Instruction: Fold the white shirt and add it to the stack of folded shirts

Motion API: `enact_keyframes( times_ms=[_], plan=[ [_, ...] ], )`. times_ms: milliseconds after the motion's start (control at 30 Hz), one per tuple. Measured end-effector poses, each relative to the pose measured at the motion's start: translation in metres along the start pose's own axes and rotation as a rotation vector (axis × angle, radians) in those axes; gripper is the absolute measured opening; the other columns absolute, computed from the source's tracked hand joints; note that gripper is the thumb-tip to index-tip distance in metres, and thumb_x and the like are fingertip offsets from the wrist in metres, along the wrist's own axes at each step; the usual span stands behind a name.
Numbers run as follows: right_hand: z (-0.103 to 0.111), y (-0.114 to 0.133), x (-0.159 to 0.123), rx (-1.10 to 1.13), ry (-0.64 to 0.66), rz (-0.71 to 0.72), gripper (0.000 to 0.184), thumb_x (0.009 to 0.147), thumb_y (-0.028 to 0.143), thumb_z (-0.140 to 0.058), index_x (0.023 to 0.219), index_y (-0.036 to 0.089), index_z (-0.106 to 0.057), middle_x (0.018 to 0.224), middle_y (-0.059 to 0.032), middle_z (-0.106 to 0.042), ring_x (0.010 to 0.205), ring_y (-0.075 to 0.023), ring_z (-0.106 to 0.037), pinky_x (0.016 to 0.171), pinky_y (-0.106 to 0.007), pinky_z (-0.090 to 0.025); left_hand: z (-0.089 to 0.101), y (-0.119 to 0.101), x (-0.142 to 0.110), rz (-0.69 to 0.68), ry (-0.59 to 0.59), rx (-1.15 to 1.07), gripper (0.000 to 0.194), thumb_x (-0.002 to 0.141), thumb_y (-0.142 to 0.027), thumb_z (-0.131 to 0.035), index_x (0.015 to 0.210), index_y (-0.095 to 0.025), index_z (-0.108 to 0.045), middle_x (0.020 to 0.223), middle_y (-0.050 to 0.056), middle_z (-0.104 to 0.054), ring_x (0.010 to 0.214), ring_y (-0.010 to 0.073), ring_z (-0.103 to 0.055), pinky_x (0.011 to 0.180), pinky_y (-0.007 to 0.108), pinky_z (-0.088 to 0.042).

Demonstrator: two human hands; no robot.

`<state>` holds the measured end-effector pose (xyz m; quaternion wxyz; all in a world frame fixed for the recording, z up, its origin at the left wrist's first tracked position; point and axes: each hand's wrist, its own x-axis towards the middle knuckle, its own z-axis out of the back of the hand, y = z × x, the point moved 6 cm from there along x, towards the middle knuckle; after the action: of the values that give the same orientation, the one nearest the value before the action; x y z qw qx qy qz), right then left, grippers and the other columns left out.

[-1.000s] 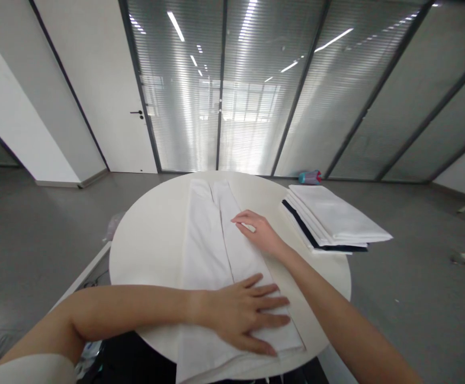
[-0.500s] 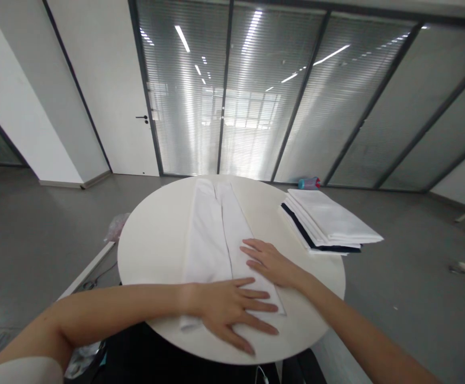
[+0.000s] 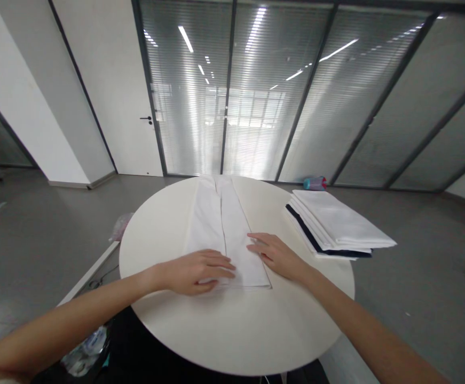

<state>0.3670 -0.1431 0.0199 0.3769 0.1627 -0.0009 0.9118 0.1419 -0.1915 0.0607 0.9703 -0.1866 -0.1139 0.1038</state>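
Hands: two, both open and gripping nothing — left hand lay flat on the cloth, right hand had its fingertips on the cloth's right edge.
Cloth: one long folded white cloth, on the round white table, between the hands.
Pile: one stack of folded white fabric, dark-edged, to the table's right side.
Bottle: one teal-and-pink bottle beyond the table — its label too small to read.

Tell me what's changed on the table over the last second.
The white cloth has been shortened: its near end, which reached the near edge of the table, now stops in a straight fold. The left hand moved up and leftward; the right hand drew nearer the body. Both rest on the cloth. The folded stack stayed put.
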Motion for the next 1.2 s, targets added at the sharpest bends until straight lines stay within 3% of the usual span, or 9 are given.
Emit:
enact_keyframes(
  times_ms=[100, 233, 467, 600, 733, 900, 967, 1067, 1200],
  plan=[
    [0.007, 0.003, -0.018, 0.033, 0.024, 0.039, 0.032, 0.096, 0.018, -0.052, 0.120, 0.030, -0.071, 0.139, -0.0057, -0.060, 0.129, -0.0253, -0.054, 0.106, -0.049, -0.045, 0.014, 0.027, -0.042, 0.139, -0.012, 0.123, 0.061, 0.086, -0.010, -0.055, 0.144, -0.029, -0.050, 0.149, 0.004, -0.050, 0.141, 0.0264, -0.042, 0.117, 0.048, -0.035],
    [0.007, 0.008, -0.024, 0.090, 0.015, 0.071, 0.029, 0.096, 0.022, -0.057, 0.119, 0.030, -0.072, 0.135, -0.0053, -0.063, 0.126, -0.0252, -0.057, 0.105, -0.049, -0.047, 0.009, 0.049, -0.078, 0.234, -0.023, 0.121, 0.058, 0.087, -0.008, -0.055, 0.141, -0.028, -0.053, 0.152, 0.004, -0.047, 0.144, 0.0263, -0.038, 0.115, 0.047, -0.040],
    [0.003, 0.011, -0.022, 0.220, -0.163, 0.008, 0.027, 0.097, 0.019, -0.049, 0.110, 0.026, -0.072, 0.116, -0.0070, -0.072, 0.116, -0.0224, -0.063, 0.098, -0.046, -0.052, -0.003, 0.059, -0.081, 0.162, -0.148, 0.173, 0.045, 0.097, -0.016, -0.049, 0.139, -0.028, -0.055, 0.144, 0.006, -0.056, 0.138, 0.0242, -0.047, 0.113, 0.049, -0.041],
    [0.010, 0.015, -0.028, 0.237, -0.269, -0.014, 0.030, 0.096, 0.014, -0.045, 0.112, 0.024, -0.067, 0.111, -0.0086, -0.072, 0.105, -0.0222, -0.066, 0.090, -0.044, -0.055, -0.003, 0.068, -0.087, 0.161, -0.267, 0.121, 0.034, 0.102, -0.024, -0.042, 0.132, -0.023, -0.059, 0.137, 0.011, -0.061, 0.128, 0.0236, -0.057, 0.107, 0.044, -0.048],
    [0.010, 0.028, -0.027, 0.209, -0.195, 0.134, 0.040, 0.087, 0.013, -0.057, 0.126, 0.022, -0.059, 0.127, -0.0122, -0.066, 0.120, -0.0257, -0.059, 0.100, -0.049, -0.049, -0.002, 0.080, -0.096, 0.261, -0.412, 0.056, 0.036, 0.104, -0.029, -0.037, 0.135, -0.021, -0.054, 0.130, 0.011, -0.065, 0.118, 0.0234, -0.063, 0.100, 0.041, -0.051],
    [0.000, 0.024, -0.015, 0.170, -0.053, 0.107, 0.066, 0.082, 0.015, -0.061, 0.146, 0.021, -0.045, 0.143, -0.0138, -0.055, 0.134, -0.0268, -0.049, 0.108, -0.051, -0.042, -0.004, 0.085, -0.098, 0.338, -0.444, 0.011, 0.038, 0.105, -0.032, -0.033, 0.134, -0.021, -0.056, 0.125, 0.011, -0.068, 0.112, 0.0241, -0.065, 0.096, 0.039, -0.053],
    [-0.005, 0.023, -0.010, 0.154, -0.028, 0.120, 0.061, 0.084, 0.012, -0.058, 0.143, 0.023, -0.051, 0.142, -0.0114, -0.057, 0.134, -0.0256, -0.050, 0.108, -0.051, -0.042, 0.000, 0.080, -0.095, 0.302, -0.419, 0.032, 0.038, 0.104, -0.032, -0.036, 0.134, -0.022, -0.056, 0.126, 0.011, -0.067, 0.117, 0.0244, -0.063, 0.100, 0.040, -0.050],
    [-0.010, 0.020, -0.005, 0.128, -0.018, 0.126, 0.049, 0.087, 0.006, -0.051, 0.131, 0.024, -0.063, 0.135, -0.0084, -0.063, 0.128, -0.0242, -0.056, 0.105, -0.050, -0.045, 0.002, 0.070, -0.085, 0.180, -0.254, 0.123, 0.041, 0.099, -0.036, -0.051, 0.138, -0.027, -0.054, 0.140, 0.009, -0.059, 0.136, 0.0273, -0.048, 0.113, 0.046, -0.038],
    [-0.011, 0.014, 0.000, 0.130, -0.034, 0.127, 0.047, 0.089, 0.008, -0.052, 0.133, 0.023, -0.061, 0.137, -0.0099, -0.061, 0.125, -0.0240, -0.058, 0.103, -0.048, -0.048, 0.003, 0.079, -0.073, 0.210, -0.045, 0.193, 0.069, 0.093, -0.040, -0.057, 0.156, -0.030, -0.029, 0.159, 0.007, -0.034, 0.147, 0.0297, -0.030, 0.120, 0.050, -0.023]
  ],
)
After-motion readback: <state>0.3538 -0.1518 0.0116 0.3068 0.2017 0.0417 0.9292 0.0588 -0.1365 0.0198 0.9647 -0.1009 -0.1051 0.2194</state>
